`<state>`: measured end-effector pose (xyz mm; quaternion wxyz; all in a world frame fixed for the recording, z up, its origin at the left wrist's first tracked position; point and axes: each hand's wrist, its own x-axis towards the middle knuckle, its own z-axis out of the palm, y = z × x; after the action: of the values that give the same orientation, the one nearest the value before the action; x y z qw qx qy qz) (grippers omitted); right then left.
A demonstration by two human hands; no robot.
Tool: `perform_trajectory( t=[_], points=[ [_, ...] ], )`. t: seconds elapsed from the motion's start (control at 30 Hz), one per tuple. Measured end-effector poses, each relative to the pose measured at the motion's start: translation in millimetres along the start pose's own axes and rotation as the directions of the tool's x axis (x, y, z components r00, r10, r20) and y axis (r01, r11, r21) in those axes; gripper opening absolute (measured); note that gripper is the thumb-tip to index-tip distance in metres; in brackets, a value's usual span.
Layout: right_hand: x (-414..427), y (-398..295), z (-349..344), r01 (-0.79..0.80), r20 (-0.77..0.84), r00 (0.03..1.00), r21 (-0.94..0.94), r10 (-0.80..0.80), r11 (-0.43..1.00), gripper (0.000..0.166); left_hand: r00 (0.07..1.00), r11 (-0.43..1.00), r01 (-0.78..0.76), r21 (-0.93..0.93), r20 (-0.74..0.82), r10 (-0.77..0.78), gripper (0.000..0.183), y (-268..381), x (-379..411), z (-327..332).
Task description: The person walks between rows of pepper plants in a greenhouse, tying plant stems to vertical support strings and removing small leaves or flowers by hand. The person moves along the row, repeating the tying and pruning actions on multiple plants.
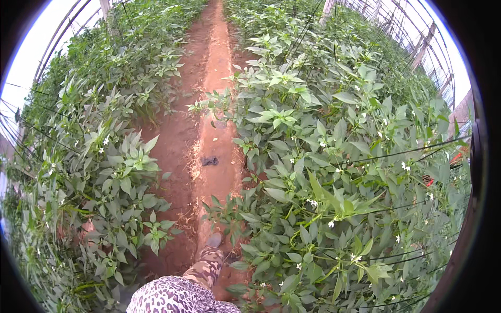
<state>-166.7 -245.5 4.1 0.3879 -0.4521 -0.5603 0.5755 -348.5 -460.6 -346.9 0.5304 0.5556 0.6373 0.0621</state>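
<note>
Neither of my hands is in view. Below me show a leopard-print garment, one camouflage trouser leg and a grey shoe on a dirt path. Leafy pepper plants with small white flowers crowd the right side, some branches leaning over the path. Slender green peppers hang among their leaves. On the left grows another row of pepper plants, also in flower.
Dark support strings cross the right row. A dark scrap and dry straw lie on the path. Posts and curved greenhouse ribs rise at both sides. Something red shows at far right.
</note>
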Motion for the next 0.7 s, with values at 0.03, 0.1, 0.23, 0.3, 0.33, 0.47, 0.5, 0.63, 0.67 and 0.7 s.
perform_trajectory(
  t=[0.03, 0.1, 0.23, 0.3, 0.33, 0.47, 0.5, 0.63, 0.67, 0.7],
  points=[
    [2.1, 5.8, -5.7, 0.032, 0.004, 0.999, 0.016, -0.032, 0.999, 0.006, 1.000, 1.000, 0.004, 0.015, -0.011, -0.004, 0.026, -5.3, 9.3, -0.3],
    [3.4, 18.1, -15.6, 0.104, 0.004, 0.995, 0.038, -0.104, 0.994, 0.005, 1.000, 0.999, -0.006, 0.036, -0.023, 0.007, 0.025, -16.3, 34.4, 5.8],
    [9.3, 40.8, -35.6, 0.242, 0.022, 0.969, 0.131, -0.247, 0.961, 0.004, 0.998, 0.997, -0.011, 0.074, -0.069, 0.016, 0.025, -37.7, 68.8, 18.7],
    [8.7, 49.6, -19.3, 0.439, -0.111, 0.896, 0.081, -0.430, 0.895, 0.004, 0.996, 0.994, -0.020, 0.110, -0.079, 0.029, 0.024, -44.1, 83.9, 25.6],
    [9.4, 57.5, -22.5, 0.496, -0.138, 0.867, 0.151, -0.478, 0.855, 0.004, 0.996, 0.992, -0.027, 0.122, -0.081, 0.037, 0.024, -47.8, 91.4, 30.3],
    [13.5, 78.4, -54.8, 0.593, -0.078, 0.772, 0.445, -0.631, 0.671, 0.012, 0.992, 0.981, -0.073, 0.178, -0.087, 0.089, 0.023, -63.0, 121.4, 55.2],
    [19.2, 79.0, -54.7, 0.628, -0.173, 0.751, 0.485, -0.638, 0.608, 0.016, 0.992, 0.977, -0.088, 0.193, -0.076, 0.104, 0.023, -64.1, 127.9, 62.8],
    [22.4, 91.2, -41.4, 0.792, -0.144, 0.575, 0.346, -0.806, 0.503, 0.025, 0.983, 0.964, -0.151, 0.218, -0.065, 0.169, 0.022, -80.9, 141.5, 103.3],
    [18.0, 91.9, -37.0, 0.803, -0.095, 0.542, 0.352, -0.835, 0.481, 0.024, 0.977, 0.958, -0.185, 0.218, -0.064, 0.203, 0.022, -83.9, 145.6, 113.2],
    [13.6, 90.8, -30.8, 0.797, -0.022, 0.516, 0.378, -0.856, 0.471, 0.024, 0.970, 0.959, -0.206, 0.197, -0.089, 0.227, 0.021, -87.4, 145.2, 120.0]
  ],
)
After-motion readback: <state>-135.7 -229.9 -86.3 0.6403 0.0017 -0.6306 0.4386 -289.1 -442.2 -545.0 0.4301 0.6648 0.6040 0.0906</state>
